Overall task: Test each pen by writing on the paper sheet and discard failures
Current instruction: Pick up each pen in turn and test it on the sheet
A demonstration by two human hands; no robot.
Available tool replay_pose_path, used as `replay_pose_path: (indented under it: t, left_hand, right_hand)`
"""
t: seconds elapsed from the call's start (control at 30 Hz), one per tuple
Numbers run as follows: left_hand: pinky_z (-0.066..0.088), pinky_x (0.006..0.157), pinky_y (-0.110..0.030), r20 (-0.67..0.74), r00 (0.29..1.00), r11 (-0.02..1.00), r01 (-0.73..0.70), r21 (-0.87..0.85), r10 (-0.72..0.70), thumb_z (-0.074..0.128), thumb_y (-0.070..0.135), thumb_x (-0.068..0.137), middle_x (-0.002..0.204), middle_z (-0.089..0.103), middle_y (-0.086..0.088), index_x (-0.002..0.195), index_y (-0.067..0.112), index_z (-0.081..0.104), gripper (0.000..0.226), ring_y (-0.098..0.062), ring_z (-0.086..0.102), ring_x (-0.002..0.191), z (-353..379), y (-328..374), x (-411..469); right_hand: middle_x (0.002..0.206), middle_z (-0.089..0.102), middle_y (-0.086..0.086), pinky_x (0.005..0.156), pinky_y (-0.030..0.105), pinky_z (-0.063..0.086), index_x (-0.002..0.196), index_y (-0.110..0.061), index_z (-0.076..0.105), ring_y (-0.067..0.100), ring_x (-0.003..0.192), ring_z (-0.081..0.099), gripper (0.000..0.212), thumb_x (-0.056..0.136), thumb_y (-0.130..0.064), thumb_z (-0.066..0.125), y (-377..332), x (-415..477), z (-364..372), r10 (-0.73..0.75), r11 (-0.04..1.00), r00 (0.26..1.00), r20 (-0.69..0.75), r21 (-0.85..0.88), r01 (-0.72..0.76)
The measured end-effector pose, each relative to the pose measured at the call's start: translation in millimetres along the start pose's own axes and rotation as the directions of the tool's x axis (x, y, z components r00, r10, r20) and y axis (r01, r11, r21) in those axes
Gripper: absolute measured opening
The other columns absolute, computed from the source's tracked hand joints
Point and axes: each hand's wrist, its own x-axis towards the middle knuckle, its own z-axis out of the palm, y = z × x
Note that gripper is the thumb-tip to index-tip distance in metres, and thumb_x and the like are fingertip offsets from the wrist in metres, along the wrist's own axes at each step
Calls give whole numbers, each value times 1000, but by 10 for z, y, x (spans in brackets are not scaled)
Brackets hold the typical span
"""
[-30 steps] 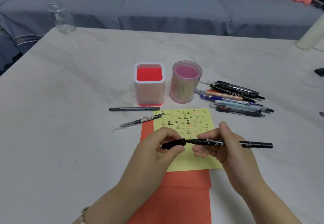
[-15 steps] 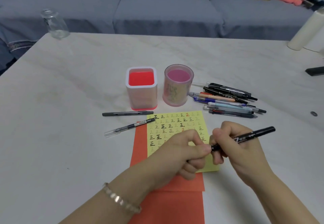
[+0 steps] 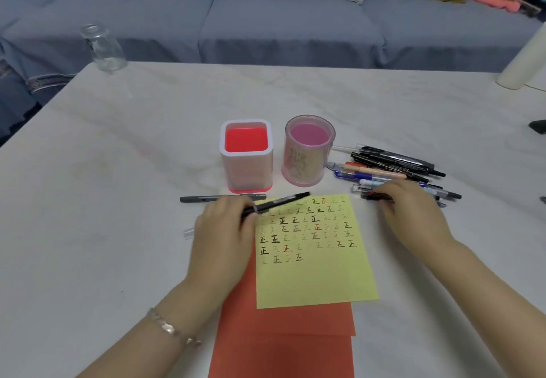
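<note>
Worktop [image 3: 118, 170], pale, marbled. Sheet [image 3: 313, 283]: yellow, centre of frame, upper half filled with rows of test marks, lower half blank; lies on orange paper [image 3: 283, 348] that runs to the bottom edge. Left hand [image 3: 224, 224]: at the sheet's left edge, fingers closed round a black pen [image 3: 277, 202]. The pen's long axis runs from lower left to upper right and its free end lies over the sheet's top left corner, pointing towards the pink cup [image 3: 308, 150]. Red cup [image 3: 246, 156]: just left of the pink one, both above the sheet. Grey pen [image 3: 204, 199]: flat on the worktop, partly behind the left hand. Pile [image 3: 396, 165]: loose pens, right of the pink cup and above the sheet's right corner, long axes roughly left to right, dipping a little to the right. Right hand [image 3: 410, 212]: on the pile's near edge, fingers bent over a red-black pen [image 3: 373, 196]; whether they grip it or only touch it cannot be told. Judgement: the next pen comes from the pile, which sits directly under the right hand, with the left hand well apart across the sheet, so the right is the nearer. That pen lies crosswise to the reaching fingers. Jar [image 3: 102, 48]: clear glass, upper left corner of the worktop.
</note>
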Motion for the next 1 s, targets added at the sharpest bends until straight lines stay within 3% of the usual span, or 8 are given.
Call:
replay_pose_path:
  t: [0.27, 0.37, 0.5, 0.63, 0.77, 0.9, 0.97, 1.0]
  left_hand:
    - [38, 74, -42, -96, 992, 952, 105, 286, -81, 67, 7, 81, 92, 60, -15, 95, 8, 70, 15, -39, 52, 86, -9, -701, 106]
    - [39, 77, -41, -160, 986, 952, 6, 305, 45, 59, 11, 81, 97, 59, -15, 101, 8, 67, 22, -34, 50, 88, 54, -569, 78]
    - [42, 89, -38, 60, 960, 950, -280, 135, 274, 45, 32, 86, 112, 61, -9, 106, 9, 65, 36, -22, 51, 103, 262, -320, -176]
    - [27, 101, -32, 284, 909, 910, -365, 194, 304, 42, 57, 82, 132, 55, -3, 124, 13, 57, 63, -13, 39, 121, 432, -284, -320]
    - [14, 108, -30, 360, 892, 898, -370, 239, 272, 34, 65, 84, 138, 49, -1, 130, 14, 51, 71, -12, 32, 130, 427, -310, -310]
    - [10, 109, -26, 361, 896, 914, -348, 209, 259, 40, 63, 80, 138, 50, 0, 128, 15, 54, 70, -10, 32, 129, 415, -285, -311]
    - [10, 109, -26, 352, 901, 920, -336, 200, 253, 41, 63, 79, 138, 50, 1, 128, 16, 54, 70, -9, 33, 129, 415, -284, -315]
    - [10, 109, -26, 346, 904, 924, -329, 193, 250, 41, 63, 78, 137, 50, 2, 128, 17, 54, 70, -8, 33, 129, 419, -285, -316]
  right_hand:
    - [102, 61, 17, 76, 42, 42, 101, 0, 63, 38, 99, 52, 21, 83, -11, 64, 103, 141, 121, 11, 971, 996, 93, -240, 11]
    - [77, 64, 17, 59, 39, 44, 81, 1, 65, 37, 74, 59, 17, 69, -3, 77, 117, 106, 131, -106, 955, 994, 15, -276, 107]
    - [65, 61, 16, 49, 34, 44, 69, 1, 64, 35, 60, 58, 19, 60, 2, 81, 135, 13, 184, -163, 946, 986, -22, -287, 150]
    - [73, 62, 18, 59, 42, 49, 79, 3, 67, 39, 70, 59, 11, 70, 0, 74, 178, 23, 190, -140, 962, 989, 46, -229, 147]
    - [86, 62, 17, 70, 39, 42, 91, -1, 65, 38, 82, 56, 12, 83, -10, 64, 139, -7, 103, -164, 957, 982, 92, -228, 181]
    - [83, 56, -3, 60, 32, 33, 98, -21, 47, 16, 72, 47, 8, 97, -19, 40, -121, -71, -171, 15, 984, 999, 38, 179, -21]
    - [69, 49, -10, 56, 23, 33, 93, -31, 44, 6, 60, 42, 15, 98, -18, 40, -339, -103, -320, 106, 820, 994, -6, 567, -85]
    - [61, 45, -10, 51, 19, 31, 89, -31, 47, 5, 52, 38, 18, 98, -18, 40, -447, -121, -416, 179, 651, 984, 14, 748, -129]
